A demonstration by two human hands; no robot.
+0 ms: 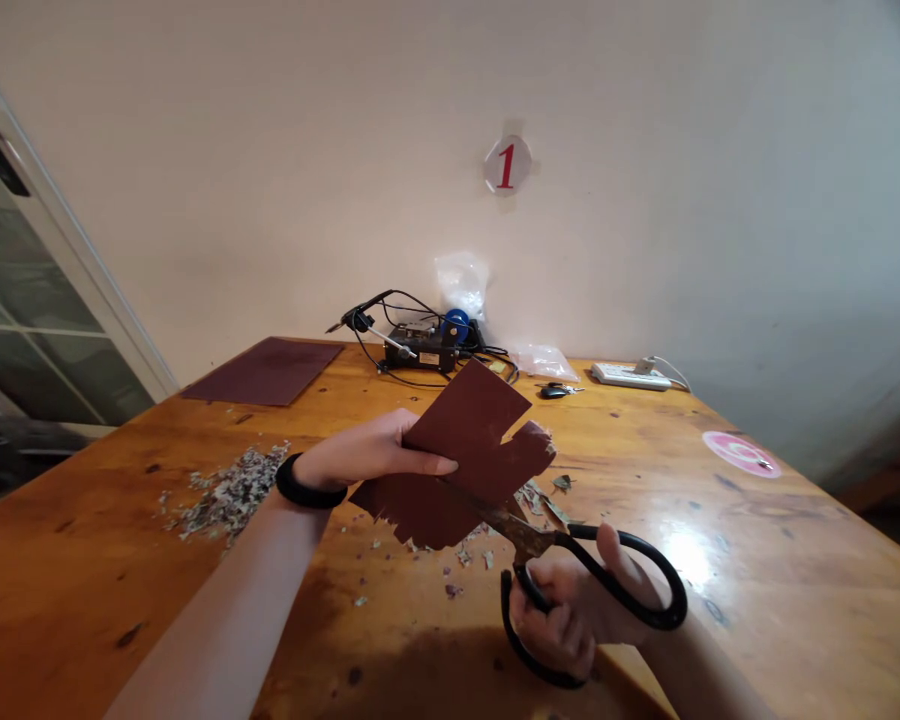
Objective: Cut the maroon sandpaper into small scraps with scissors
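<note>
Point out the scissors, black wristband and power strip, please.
Scissors (532, 543), head view: rusty metal beside the handles.
Black wristband (307, 493), head view: middle of the band.
Power strip (624, 377), head view: its white casing.

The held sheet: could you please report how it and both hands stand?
Left hand holding jagged-edged sheet. Right hand gripping opened scissors at sheet. Scraps scattered on table.

The bare left forearm (232, 610) reaches from the near left toward the far right; the left wrist (316, 466) bends rightward, and the left hand (379, 448) pinches, left thumb (427, 463) extended right. The bare right forearm (697, 655) slants in from the near right. The right hand (570, 600), nearer, has right fingers (555, 635) curled and right thumb (626, 560) raised apart.
</note>
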